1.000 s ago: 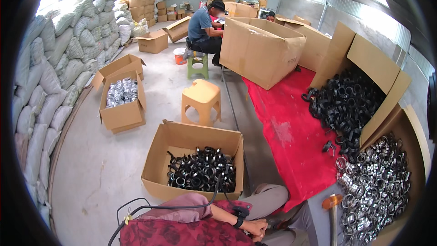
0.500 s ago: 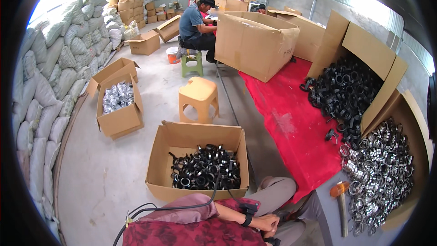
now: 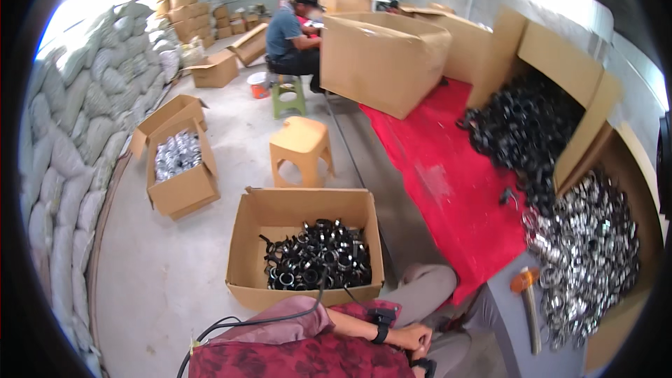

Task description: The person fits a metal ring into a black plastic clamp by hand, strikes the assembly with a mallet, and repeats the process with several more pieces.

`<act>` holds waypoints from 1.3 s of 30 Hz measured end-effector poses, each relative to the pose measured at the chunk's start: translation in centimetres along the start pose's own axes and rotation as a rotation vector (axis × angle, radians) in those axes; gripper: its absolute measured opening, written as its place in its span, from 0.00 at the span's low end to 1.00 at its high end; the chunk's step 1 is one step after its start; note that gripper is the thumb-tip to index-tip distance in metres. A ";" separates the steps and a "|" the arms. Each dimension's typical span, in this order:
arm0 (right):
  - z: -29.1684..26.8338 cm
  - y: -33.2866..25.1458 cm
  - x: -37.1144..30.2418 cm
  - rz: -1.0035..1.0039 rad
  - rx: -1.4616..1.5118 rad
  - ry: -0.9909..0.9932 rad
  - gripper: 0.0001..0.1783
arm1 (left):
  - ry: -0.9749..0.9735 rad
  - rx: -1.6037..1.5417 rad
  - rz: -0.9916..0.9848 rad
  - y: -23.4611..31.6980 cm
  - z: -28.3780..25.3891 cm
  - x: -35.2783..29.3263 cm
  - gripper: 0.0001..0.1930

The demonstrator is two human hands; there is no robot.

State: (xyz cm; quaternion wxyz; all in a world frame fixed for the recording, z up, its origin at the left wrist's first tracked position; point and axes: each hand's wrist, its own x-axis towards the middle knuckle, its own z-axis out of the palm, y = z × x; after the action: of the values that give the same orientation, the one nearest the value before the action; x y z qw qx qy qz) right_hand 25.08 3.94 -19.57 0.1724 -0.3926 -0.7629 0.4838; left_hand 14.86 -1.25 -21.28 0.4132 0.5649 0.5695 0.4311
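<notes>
My left hand [image 3: 411, 337] rests over my lap with its fingers curled in. A black strap circles its wrist. Just below, partly covered by it, is my right hand [image 3: 419, 353], whose wrist also wears a black band; its fingers are mostly hidden. The two hands touch, and whatever lies between them, if anything, cannot be seen. Nearest to them is an open cardboard box [image 3: 241, 266] in front of my knees, holding a heap of black ring clamps [image 3: 315, 255]. A black cable [image 3: 280, 318] crosses my left sleeve.
On my right, a red-covered table [image 3: 427, 175] carries piled black rings [image 3: 525, 129]. Beside it lie shiny metal rings [image 3: 588, 252] and a hammer [image 3: 528, 294] with an amber head. A yellow stool [image 3: 299, 141], another carton [image 3: 183, 199] and a seated person [image 3: 285, 36] are farther off. Sacks [image 3: 77, 119] line the left.
The view has shifted slightly, so the far cartons and the seated person sit a little higher and more to the left. My hands stay together over my lap.
</notes>
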 end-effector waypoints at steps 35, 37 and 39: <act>-3.8 -8.8 2.1 -0.181 -0.258 0.063 0.57 | 0.189 0.443 0.151 15.2 -10.3 0.9 0.15; -3.5 -9.0 2.0 -0.213 -0.186 0.040 0.55 | 0.219 0.450 0.151 15.0 -10.6 0.9 0.14; -3.1 -9.2 1.8 -0.183 -0.170 0.012 0.53 | 0.251 0.457 0.151 14.5 -11.1 1.0 0.13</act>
State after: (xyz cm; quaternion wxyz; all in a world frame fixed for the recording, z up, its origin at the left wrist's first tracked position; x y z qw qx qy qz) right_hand 21.98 5.09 -10.29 0.1865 -0.3372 -0.8328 0.3973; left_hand 8.33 -0.64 -4.15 0.1678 0.6265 0.6550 0.3877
